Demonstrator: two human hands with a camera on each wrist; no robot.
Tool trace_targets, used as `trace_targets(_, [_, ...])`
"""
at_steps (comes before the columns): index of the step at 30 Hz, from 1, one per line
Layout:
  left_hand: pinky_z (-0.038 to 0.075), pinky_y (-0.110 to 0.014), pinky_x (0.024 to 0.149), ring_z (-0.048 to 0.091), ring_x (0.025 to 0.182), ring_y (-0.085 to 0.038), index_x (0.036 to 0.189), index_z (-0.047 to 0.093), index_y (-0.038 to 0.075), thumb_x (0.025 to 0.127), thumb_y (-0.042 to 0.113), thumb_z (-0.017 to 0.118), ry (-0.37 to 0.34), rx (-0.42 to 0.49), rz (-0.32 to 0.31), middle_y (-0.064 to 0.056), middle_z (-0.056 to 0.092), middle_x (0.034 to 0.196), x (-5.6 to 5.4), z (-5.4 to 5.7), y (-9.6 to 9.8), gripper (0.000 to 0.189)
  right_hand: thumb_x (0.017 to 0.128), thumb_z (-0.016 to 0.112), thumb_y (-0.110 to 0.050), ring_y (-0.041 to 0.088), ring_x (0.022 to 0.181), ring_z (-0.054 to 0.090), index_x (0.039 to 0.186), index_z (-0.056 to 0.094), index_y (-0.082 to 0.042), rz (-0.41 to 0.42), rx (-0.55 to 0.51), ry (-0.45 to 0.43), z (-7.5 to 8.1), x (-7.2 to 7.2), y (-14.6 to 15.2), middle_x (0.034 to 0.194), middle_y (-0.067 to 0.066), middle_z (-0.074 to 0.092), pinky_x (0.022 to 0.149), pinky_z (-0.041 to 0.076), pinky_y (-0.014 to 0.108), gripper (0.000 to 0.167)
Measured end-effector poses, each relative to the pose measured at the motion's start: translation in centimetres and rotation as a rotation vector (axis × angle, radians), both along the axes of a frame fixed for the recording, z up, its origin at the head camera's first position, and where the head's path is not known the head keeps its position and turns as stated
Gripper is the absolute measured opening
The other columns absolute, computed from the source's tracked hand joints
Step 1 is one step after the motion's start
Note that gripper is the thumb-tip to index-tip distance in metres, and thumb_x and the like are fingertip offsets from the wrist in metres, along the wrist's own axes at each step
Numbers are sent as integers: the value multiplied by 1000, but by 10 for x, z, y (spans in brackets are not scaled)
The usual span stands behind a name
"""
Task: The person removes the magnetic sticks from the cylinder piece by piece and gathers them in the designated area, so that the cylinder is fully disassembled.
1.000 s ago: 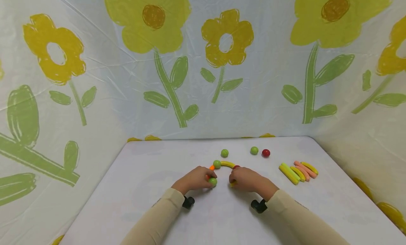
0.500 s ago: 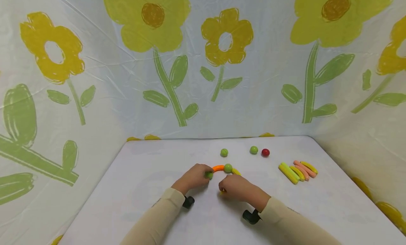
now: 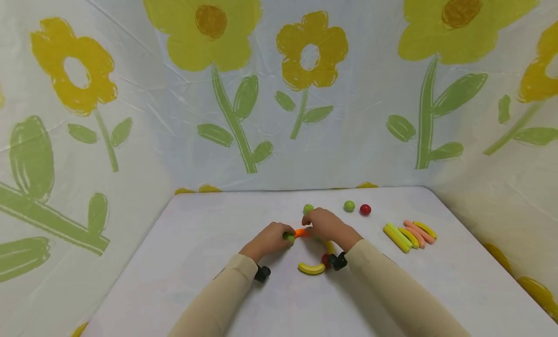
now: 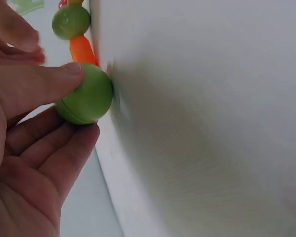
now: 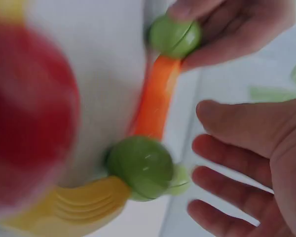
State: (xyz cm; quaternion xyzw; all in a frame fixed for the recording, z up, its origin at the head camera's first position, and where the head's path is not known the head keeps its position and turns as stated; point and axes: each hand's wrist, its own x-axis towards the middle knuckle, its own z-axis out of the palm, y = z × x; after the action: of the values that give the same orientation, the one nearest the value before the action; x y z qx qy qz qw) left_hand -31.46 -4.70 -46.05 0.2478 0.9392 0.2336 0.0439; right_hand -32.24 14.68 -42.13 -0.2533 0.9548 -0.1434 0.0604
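Observation:
My left hand point(image 3: 270, 241) pinches a green ball point(image 4: 89, 96) between thumb and fingers. That ball sits at one end of a curved chain of toy balls and sticks. An orange stick point(image 5: 157, 96) runs from it to a second green ball point(image 5: 140, 165). A curved yellow stick point(image 5: 84, 205) follows, then a red ball point(image 3: 325, 260) and another curved yellow stick point(image 3: 311, 268) at the near end. My right hand point(image 3: 328, 224) hovers over the chain's far side with fingers spread, holding nothing; in the head view it covers the second green ball.
Behind the right hand lies a loose green ball point(image 3: 308, 208). Farther right are another green ball point(image 3: 349, 206) and a red ball point(image 3: 365, 209). Several yellow, green and pink sticks point(image 3: 410, 236) lie side by side at the right. Flower-printed cloth point(image 3: 366, 133) surrounds the white table point(image 3: 209, 259).
The chain has turned clockwise, its yellow end coming nearer. My right hand has let go of that end and moved up over the chain. My left hand still holds its green ball, slightly farther away.

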Motion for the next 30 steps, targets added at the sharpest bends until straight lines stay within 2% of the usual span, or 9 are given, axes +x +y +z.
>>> trace_targets(2, [50, -33, 93, 61, 99, -15, 110, 71, 10, 86, 12, 70, -9, 1, -17, -2, 70, 108, -1, 0, 1, 24, 89, 69, -14, 20, 102, 61, 111, 72, -12, 11, 21, -30, -6, -10, 2, 109, 2, 69, 93, 52, 38, 23])
trace_targets(5, [50, -33, 94, 60, 97, -14, 111, 71, 11, 86, 12, 70, -28, -3, -16, -1, 70, 108, -1, 0, 2, 24, 90, 68, -13, 19, 101, 60, 111, 72, -13, 26, 27, -86, -12, -16, 4, 108, 1, 69, 94, 52, 38, 22])
trace_targets(10, [49, -36, 98, 59, 100, -16, 116, 70, 12, 88, 13, 69, -64, -2, 37, -1, 69, 111, -3, 6, 5, 27, 88, 68, -8, 18, 87, 56, 104, 72, -13, -13, 6, -118, -8, -13, 8, 96, 2, 68, 86, 54, 36, 17])
trace_targets(16, [49, -36, 99, 60, 105, -17, 121, 67, 10, 89, 14, 69, -58, -20, 38, -4, 68, 116, -6, 6, 9, 33, 84, 75, -17, 16, 79, 55, 99, 71, -15, -37, 36, -179, -4, -9, 13, 89, -1, 64, 71, 53, 29, 16])
trace_targets(22, [51, -32, 93, 58, 94, -13, 117, 68, 10, 88, 18, 70, -80, 6, 43, -2, 69, 110, -3, 3, 13, 31, 82, 77, -17, 17, 81, 54, 100, 70, -15, -64, 7, -218, -12, -9, 14, 88, 0, 63, 73, 53, 29, 20])
trace_targets(27, [52, -28, 87, 57, 88, -12, 112, 70, 9, 87, 17, 70, -27, -6, 49, -1, 69, 102, -1, 3, 17, 26, 81, 77, -13, 18, 79, 54, 98, 71, -13, -67, -8, -201, -14, -10, 12, 88, 1, 64, 72, 54, 29, 17])
trace_targets(30, [52, -28, 84, 56, 86, -13, 110, 70, 8, 86, 16, 70, -20, -10, 64, -1, 69, 100, -1, 5, 19, 25, 82, 76, -12, 18, 77, 55, 97, 71, -13, -74, -17, -199, -14, -10, 11, 88, 1, 64, 71, 54, 28, 16])
